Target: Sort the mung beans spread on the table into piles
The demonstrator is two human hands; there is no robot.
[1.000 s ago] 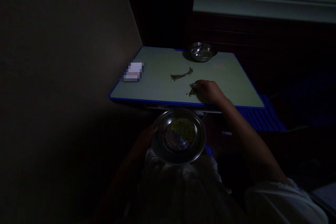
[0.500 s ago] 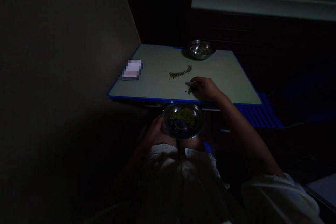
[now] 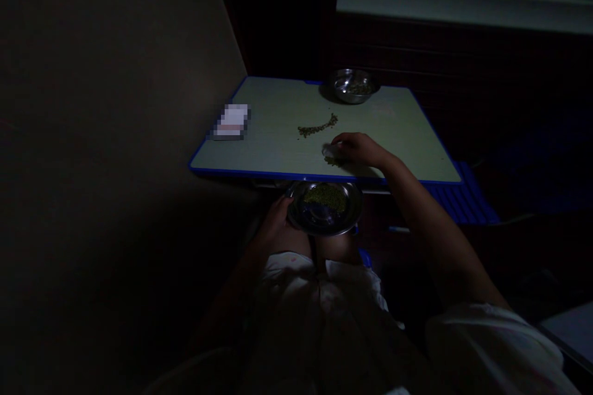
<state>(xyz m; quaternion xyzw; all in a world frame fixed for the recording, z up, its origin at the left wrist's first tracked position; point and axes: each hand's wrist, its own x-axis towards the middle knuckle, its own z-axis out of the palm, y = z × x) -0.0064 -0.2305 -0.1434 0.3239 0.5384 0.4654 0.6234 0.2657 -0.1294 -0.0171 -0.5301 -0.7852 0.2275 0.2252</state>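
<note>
My left hand (image 3: pixel 278 214) is closed on the left rim of a metal bowl (image 3: pixel 324 228), held above my lap at the table's near edge. Small green beans (image 3: pixel 327 196) are gathered in the bowl's far half. Over the table, my right hand (image 3: pixel 356 148) pinches a small pale, thin-looking piece (image 3: pixel 330 150); the dim light hides its exact kind. Right below that piece lies a little pile of green beans (image 3: pixel 332 162), partly covered by the hand. Beyond it, a curved row of beans (image 3: pixel 317 129) lies on the tabletop.
The pale table (image 3: pixel 273 154) has a blue rim. At its far edge stands a second metal bowl (image 3: pixel 354 99) with beans inside. A blurred white-and-pink item (image 3: pixel 233 120) lies at the left, near the wall (image 3: pixel 139 74). A blue slatted seat (image 3: pixel 467 200) is at the right.
My right hand has shifted slightly left with the pale piece, which now shows wider above the small pile. The bowl in my left hand has moved a little up, closer under the table edge.
</note>
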